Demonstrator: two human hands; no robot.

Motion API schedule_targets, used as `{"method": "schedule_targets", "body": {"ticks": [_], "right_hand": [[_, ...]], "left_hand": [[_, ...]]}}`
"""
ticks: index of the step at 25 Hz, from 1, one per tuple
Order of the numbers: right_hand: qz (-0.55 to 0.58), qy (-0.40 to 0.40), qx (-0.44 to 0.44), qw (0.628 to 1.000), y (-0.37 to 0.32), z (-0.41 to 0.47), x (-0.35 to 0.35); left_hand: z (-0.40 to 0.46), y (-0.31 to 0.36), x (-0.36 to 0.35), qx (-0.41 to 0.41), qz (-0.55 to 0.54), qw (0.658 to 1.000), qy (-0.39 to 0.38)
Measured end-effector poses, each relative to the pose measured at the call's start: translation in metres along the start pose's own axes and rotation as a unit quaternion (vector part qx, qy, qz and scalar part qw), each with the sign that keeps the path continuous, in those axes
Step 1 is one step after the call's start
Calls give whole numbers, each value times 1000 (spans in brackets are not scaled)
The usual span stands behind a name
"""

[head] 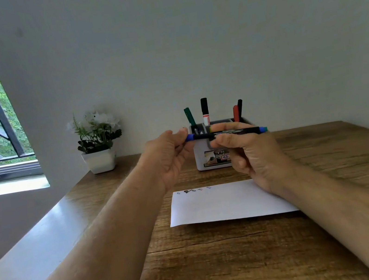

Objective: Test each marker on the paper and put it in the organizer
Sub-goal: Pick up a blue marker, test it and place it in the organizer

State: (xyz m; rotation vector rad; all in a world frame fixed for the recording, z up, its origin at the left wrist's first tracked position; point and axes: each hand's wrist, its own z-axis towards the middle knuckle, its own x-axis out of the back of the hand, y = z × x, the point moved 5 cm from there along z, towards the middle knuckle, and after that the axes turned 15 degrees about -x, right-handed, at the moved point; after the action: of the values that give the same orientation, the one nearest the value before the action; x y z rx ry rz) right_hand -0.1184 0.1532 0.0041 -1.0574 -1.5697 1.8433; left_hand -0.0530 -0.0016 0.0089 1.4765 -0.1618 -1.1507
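Holding a blue-capped marker (pixel 226 133) level in front of the white organizer (pixel 203 158), the right hand (pixel 248 151) curls round its barrel while the left hand (pixel 169 157) pinches the blue cap end. Below, the paper (pixel 226 203) lies mid-table (pixel 224 267), well apart from the near edge.

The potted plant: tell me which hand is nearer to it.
Left. The left hand pinches the blue end of the marker just right of the potted plant; the right hand holds the marker's barrel farther right, in front of the organizer.
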Motion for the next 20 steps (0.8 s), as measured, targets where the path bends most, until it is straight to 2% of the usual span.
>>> {"method": "schedule_targets", "body": {"ticks": [7, 13, 20], "right_hand": [[-6, 8, -4, 1000, 3, 2, -1], [-66, 40, 10, 997, 8, 3, -2], [-72, 67, -9, 995, 11, 4, -2]], "left_hand": [[-2, -3, 0, -26, 32, 999, -2], [1, -10, 5, -51, 31, 998, 26], [1, -15, 3, -75, 31, 995, 51]]}}
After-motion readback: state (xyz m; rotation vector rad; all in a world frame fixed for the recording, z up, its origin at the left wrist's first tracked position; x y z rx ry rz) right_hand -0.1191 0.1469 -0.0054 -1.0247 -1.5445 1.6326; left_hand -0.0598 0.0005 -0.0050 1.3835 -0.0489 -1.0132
